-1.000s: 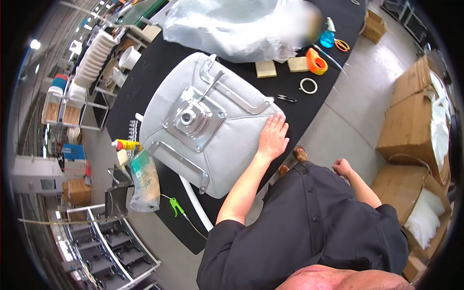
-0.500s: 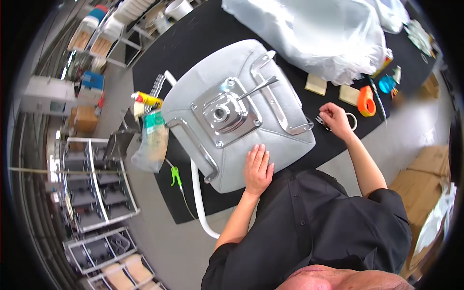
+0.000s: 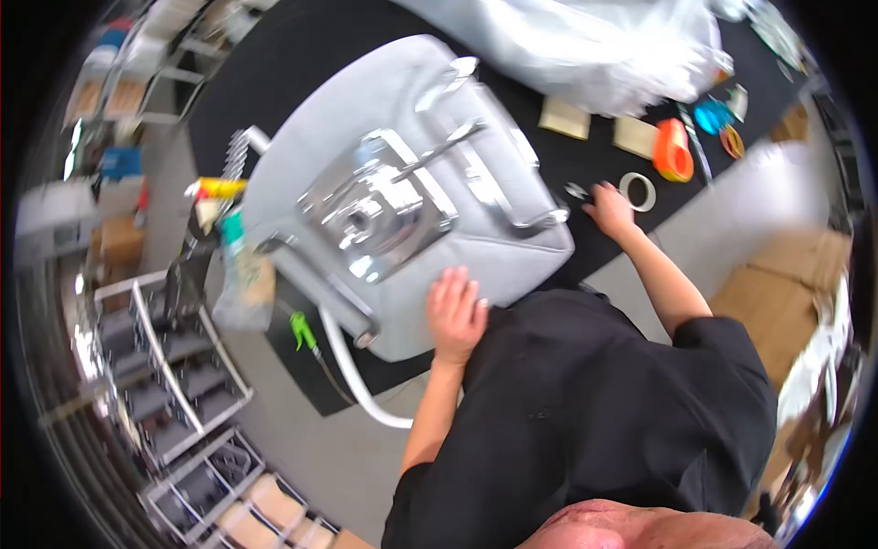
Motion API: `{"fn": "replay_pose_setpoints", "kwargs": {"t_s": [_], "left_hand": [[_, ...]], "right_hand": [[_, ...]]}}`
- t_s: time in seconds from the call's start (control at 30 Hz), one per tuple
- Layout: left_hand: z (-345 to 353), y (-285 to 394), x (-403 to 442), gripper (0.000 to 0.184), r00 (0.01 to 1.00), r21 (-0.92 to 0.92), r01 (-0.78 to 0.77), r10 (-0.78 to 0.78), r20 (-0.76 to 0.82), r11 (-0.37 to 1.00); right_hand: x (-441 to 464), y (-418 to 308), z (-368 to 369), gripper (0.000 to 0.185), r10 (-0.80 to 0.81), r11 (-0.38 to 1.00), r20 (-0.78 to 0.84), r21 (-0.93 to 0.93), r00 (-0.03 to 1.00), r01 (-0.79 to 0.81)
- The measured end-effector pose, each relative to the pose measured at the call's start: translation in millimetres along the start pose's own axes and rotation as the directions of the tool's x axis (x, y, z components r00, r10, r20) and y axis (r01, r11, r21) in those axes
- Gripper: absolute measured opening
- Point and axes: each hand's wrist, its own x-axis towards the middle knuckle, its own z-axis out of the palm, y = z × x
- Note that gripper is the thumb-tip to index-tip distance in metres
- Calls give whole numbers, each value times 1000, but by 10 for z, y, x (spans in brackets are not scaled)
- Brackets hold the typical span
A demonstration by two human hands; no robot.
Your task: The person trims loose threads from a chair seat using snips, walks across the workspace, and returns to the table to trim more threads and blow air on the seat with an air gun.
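An upturned grey chair seat (image 3: 494, 265) has a shiny metal mounting plate (image 3: 370, 220) at its middle. A lever (image 3: 439, 151) sticks out from the plate, and a metal armrest bracket runs along each side. My left hand (image 3: 455, 316) lies flat on the seat's near edge, fingers stretched out. Beyond the seat's right corner, my right hand (image 3: 611, 210) rests low over the black table, thumb and forefinger somewhat apart. By its fingertips lies a small metal tool (image 3: 576, 190), too blurred to name. A white tape roll (image 3: 637, 192) is just right of that hand.
Orange tape (image 3: 672, 151), two yellowish pads (image 3: 564, 119) and a blue roll (image 3: 713, 116) lie at the right. Clear plastic wrap (image 3: 594, 55) covers the back. A yellow tube (image 3: 219, 188), a plastic bag (image 3: 245, 288) and a green air gun (image 3: 300, 331) are at left.
The view has shifted, so the seat and table appear further left and higher. My right hand has drawn back slightly toward my body from above the metal tool. My left hand stays on the seat.
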Motion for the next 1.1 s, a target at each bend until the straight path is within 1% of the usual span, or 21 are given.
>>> {"fn": "replay_pose_setpoints", "kwargs": {"t_s": [0.03,0.1,0.13,0.17,0.23,0.27,0.3,0.37,0.4,0.47,0.5,0.57,0.63,0.7,0.73,0.77,0.87,0.9,0.97,1.0,1.1], "left_hand": [[-89,-33,13,25,999,50,35,-34,-20,998],[-191,-99,117,20,999,-255,-33,24,-40,966],[-242,-164,141,17,992,-289,-53,18,-122,956],[-329,-249,180,17,991,-278,-42,5,-135,960],[-586,-490,281,12,920,-215,87,-161,-357,973],[-695,-643,385,12,877,-167,170,-226,-423,971],[-803,-817,488,13,825,-127,256,-285,-489,958],[-990,-1198,651,14,762,-24,352,-301,-573,936],[-1055,-1367,721,14,753,-28,353,-302,-584,935],[-1136,-1631,861,12,748,73,405,-285,-599,911],[-1142,-1708,928,12,743,67,402,-283,-606,913],[-1147,-1824,1045,13,784,90,426,-317,-534,900],[-1101,-1909,1097,14,776,101,434,-315,-546,895],[-1096,-1949,1147,14,776,57,438,-345,-528,897],[-1097,-1962,1166,14,788,78,410,-310,-531,909],[-1095,-1965,1181,14,788,74,406,-308,-533,911],[-1097,-1947,1225,14,813,181,421,-281,-510,889],[-1110,-1929,1243,14,812,178,419,-280,-511,890],[-1141,-1891,1288,13,820,250,472,-317,-476,845],[-1112,-1924,1309,11,819,265,467,-300,-489,844],[-1072,-2048,1317,11,830,300,439,-255,-496,847]], "right_hand": [[-54,23,135,30,17,999,24,-34,1000,-16],[-98,52,343,28,66,998,-94,-8,993,-67],[-108,103,412,26,38,999,-127,0,991,-38],[-91,158,449,25,18,1000,-163,5,986,-17],[-14,273,498,23,71,994,-126,92,990,-59],[6,289,451,25,120,973,-112,212,986,-94],[35,352,455,23,104,969,-198,242,975,-54],[102,358,329,19,240,845,-162,520,957,-124],[107,265,149,17,258,742,-125,660,958,-114],[16,-198,-381,13,283,585,-120,808,952,-72],[-31,-433,-606,12,296,492,-135,870,946,-29],[-44,-722,-912,12,237,418,-192,905,952,79],[-142,-1097,-1202,12,186,416,-227,900,956,132],[-254,-1441,-1384,12,72,383,-291,891,954,243],[-305,-1572,-1428,11,27,349,-296,898,955,268],[-377,-1739,-1482,11,29,351,-302,896,953,273],[-519,-2179,-1603,12,-170,258,-341,890,924,376],[-568,-2352,-1653,12,-170,259,-345,888,923,379],[-669,-2719,-1758,17,-295,214,-340,887,893,409],[-618,-2812,-1742,18,-353,248,-336,866,873,434],[-607,-3258,-1797,10,-483,217,-248,896,840,389]]}}
